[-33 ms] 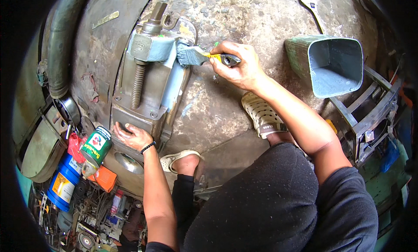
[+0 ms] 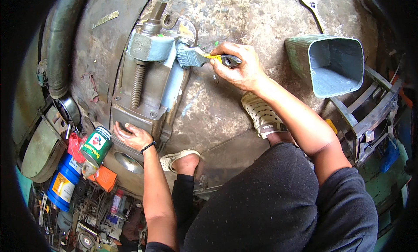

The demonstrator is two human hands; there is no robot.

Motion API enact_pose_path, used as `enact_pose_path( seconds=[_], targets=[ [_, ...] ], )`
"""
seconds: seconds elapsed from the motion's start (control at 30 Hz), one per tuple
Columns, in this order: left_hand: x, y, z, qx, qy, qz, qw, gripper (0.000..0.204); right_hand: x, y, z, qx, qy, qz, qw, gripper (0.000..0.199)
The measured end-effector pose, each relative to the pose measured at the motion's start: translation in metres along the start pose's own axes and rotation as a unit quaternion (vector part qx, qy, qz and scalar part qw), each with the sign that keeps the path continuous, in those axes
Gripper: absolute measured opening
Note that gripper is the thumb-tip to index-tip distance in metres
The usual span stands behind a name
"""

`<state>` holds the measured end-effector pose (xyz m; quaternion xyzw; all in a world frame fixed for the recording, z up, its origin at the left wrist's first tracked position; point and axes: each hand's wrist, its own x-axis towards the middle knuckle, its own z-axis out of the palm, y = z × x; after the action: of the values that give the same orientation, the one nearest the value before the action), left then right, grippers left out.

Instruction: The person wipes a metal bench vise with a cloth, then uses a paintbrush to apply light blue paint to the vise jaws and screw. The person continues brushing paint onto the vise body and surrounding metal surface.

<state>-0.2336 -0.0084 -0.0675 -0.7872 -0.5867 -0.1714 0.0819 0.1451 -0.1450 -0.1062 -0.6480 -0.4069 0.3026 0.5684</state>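
Observation:
A metal machine vise (image 2: pixel 148 84) with a threaded screw (image 2: pixel 137 86) lies on the floor in front of me, partly coated in light blue-grey paint. My right hand (image 2: pixel 239 68) grips a paintbrush (image 2: pixel 201 57) by its yellow and black handle. The paint-loaded bristles touch the right side of the vise, beside its blocky jaw (image 2: pixel 152 47). Against the vise's near end rests my left hand (image 2: pixel 134 137), palm turned up, with its fingers apart, slightly curled and holding nothing. A dark beaded bracelet (image 2: pixel 148 147) circles my left wrist.
Right of the vise lies a square-mouthed container (image 2: pixel 335 67) with blue-grey paint inside, an adjustable wrench (image 2: pixel 312 10) behind it. A metal frame (image 2: pixel 365 112) stands at far right. On the left are a green can (image 2: pixel 96 145), a blue bucket (image 2: pixel 64 182) and cluttered tools.

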Motion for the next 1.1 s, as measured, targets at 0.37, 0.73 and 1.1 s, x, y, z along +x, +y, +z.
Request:
enact_pose_path(
  seconds=[0.37,0.73,1.1],
  targets=[
    [0.000,-0.001,0.001,-0.006,-0.003,0.002,1.000,0.045,0.022,-0.011,-0.014,-0.042,0.078,-0.056,0.995,0.015],
    [0.000,-0.002,0.001,0.009,-0.011,-0.002,1.000,0.045,-0.013,-0.018,-0.002,0.006,0.025,-0.016,1.000,0.017],
    [0.000,-0.002,0.002,0.010,-0.003,0.002,1.000,0.047,0.026,-0.017,-0.007,-0.032,0.131,-0.013,0.991,0.015]
  ],
)
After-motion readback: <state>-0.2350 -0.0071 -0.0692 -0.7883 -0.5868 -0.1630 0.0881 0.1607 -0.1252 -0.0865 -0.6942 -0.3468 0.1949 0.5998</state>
